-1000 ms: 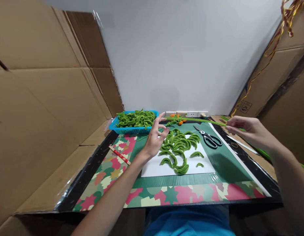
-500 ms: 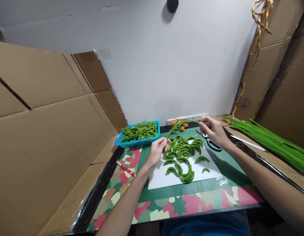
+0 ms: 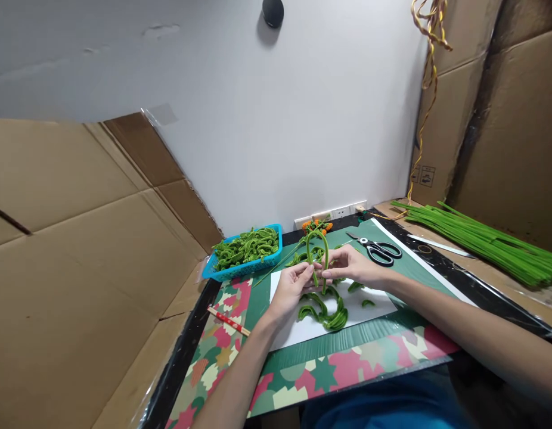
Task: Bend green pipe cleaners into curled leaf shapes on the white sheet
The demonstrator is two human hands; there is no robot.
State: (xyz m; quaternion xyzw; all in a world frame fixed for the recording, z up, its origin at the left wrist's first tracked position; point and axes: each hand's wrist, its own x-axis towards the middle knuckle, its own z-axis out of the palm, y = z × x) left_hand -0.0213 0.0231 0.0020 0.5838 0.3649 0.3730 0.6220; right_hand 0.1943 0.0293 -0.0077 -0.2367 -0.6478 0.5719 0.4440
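Observation:
A fuzzy green pipe cleaner (image 3: 318,233) is bent into an upright loop between my two hands. My left hand (image 3: 294,285) is closed on one end of it, and my right hand (image 3: 347,264) pinches the other end close by. Under and behind my hands, several curled green pipe cleaner pieces (image 3: 335,317) lie on a sheet of white paper (image 3: 369,316); part of the pile is hidden by my hands. Black-handled scissors (image 3: 380,250) lie just beyond my right hand on the green mat (image 3: 405,262).
A blue basket (image 3: 240,271) of curled green pieces stands at the back left. Orange flower-like pieces (image 3: 318,226) lie near the wall sockets (image 3: 341,213). To the right are a bundle of straight green pipe cleaners (image 3: 481,244) and a metal strip (image 3: 441,245). A red stick (image 3: 228,322) lies left.
My right hand has moved left and down to my left hand, bending the stretched pipe cleaner into a loop. The scissors are now uncovered. The camera view has turned slightly right.

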